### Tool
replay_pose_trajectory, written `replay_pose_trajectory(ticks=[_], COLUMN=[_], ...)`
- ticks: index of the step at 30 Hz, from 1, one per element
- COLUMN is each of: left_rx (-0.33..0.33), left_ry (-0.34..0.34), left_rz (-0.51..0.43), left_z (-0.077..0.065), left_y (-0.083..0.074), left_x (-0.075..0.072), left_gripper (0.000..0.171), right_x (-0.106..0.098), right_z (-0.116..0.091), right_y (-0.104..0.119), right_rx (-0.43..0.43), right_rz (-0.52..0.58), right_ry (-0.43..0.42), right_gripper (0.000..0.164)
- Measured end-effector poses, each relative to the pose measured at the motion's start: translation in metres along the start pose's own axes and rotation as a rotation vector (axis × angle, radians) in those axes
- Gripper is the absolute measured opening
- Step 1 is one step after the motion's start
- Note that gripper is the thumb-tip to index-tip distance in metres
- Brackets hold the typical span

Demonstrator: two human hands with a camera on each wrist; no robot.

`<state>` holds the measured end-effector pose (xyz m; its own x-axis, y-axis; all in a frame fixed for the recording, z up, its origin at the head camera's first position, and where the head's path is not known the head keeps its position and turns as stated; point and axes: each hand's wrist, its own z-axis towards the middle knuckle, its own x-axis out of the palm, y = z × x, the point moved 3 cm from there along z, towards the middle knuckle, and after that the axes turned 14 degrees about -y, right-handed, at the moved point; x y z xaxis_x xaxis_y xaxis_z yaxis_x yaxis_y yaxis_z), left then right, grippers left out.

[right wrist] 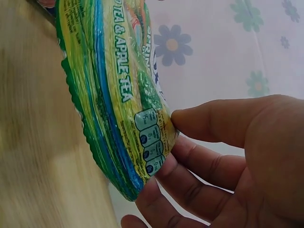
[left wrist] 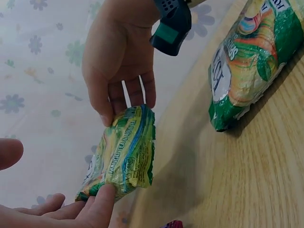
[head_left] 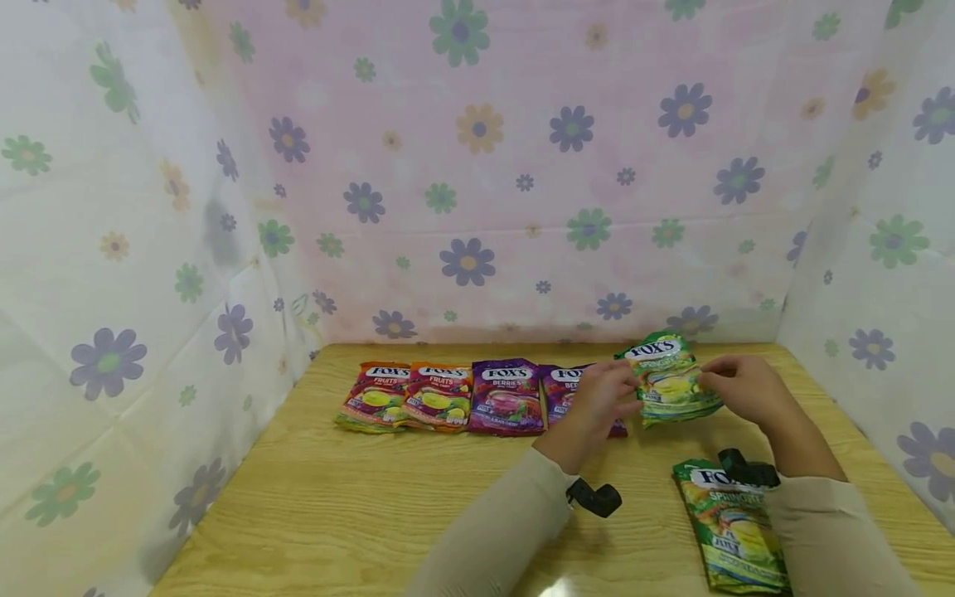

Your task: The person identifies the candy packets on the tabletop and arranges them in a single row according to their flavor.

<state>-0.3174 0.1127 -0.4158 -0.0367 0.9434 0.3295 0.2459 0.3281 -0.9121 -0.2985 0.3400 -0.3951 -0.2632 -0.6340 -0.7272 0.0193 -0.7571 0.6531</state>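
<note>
A green and yellow FOX'S candy bag [head_left: 671,383] is held up, tilted, at the right end of a row of bags. My right hand [head_left: 746,388] pinches its right edge between thumb and fingers, plain in the right wrist view on the bag's lower corner [right wrist: 152,142]. At the bag's left edge is my left hand [head_left: 600,396]; in the left wrist view its fingertips [left wrist: 105,197] touch the bag while its thumb stands apart. A second green candy bag [head_left: 734,531] lies on the table, partly covered by my right forearm.
Two orange-red FOX'S fruit bags [head_left: 436,400] and two purple berry bags [head_left: 507,398] lie side by side toward the back; my left hand partly covers the rightmost purple bag [head_left: 555,398]. Flowered cloth [head_left: 477,199] walls the wooden table [head_left: 358,506] at back and sides.
</note>
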Motion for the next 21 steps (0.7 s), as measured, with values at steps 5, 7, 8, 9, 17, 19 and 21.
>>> replay_pose_trajectory(ticks=[5,7,8,9,17,19,21], left_rx=[0.004,-0.003,-0.004,-0.007,-0.019,-0.024,-0.030], left_ry=[-0.009,-0.011,-0.009,-0.007,0.006,0.013,0.018], left_rz=[0.012,0.016,0.023,0.031,0.037,0.035,0.039], left_z=[0.006,0.008,0.008,0.009,0.013,0.013,0.013], left_y=[0.000,0.000,0.000,0.000,0.001,0.003,0.004], left_x=[-0.005,-0.007,-0.008,-0.010,-0.015,-0.015,-0.014], left_gripper=[0.048,0.048,0.048,0.047,0.011,0.013,0.019], right_x=[0.008,0.012,0.014,0.016,0.025,0.026,0.026], right_z=[0.002,0.002,0.003,0.003,0.000,0.000,0.000], right_y=[-0.001,-0.002,-0.002,-0.002,-0.004,-0.005,-0.006], right_rx=[-0.007,-0.013,-0.015,-0.016,-0.001,-0.003,-0.004], right_rz=[0.007,0.009,0.009,0.007,0.005,0.005,0.002], right_ry=[0.008,0.009,0.013,0.018,0.067,0.073,0.080], right_gripper=[0.047,0.045,0.044,0.044,0.047,0.047,0.046])
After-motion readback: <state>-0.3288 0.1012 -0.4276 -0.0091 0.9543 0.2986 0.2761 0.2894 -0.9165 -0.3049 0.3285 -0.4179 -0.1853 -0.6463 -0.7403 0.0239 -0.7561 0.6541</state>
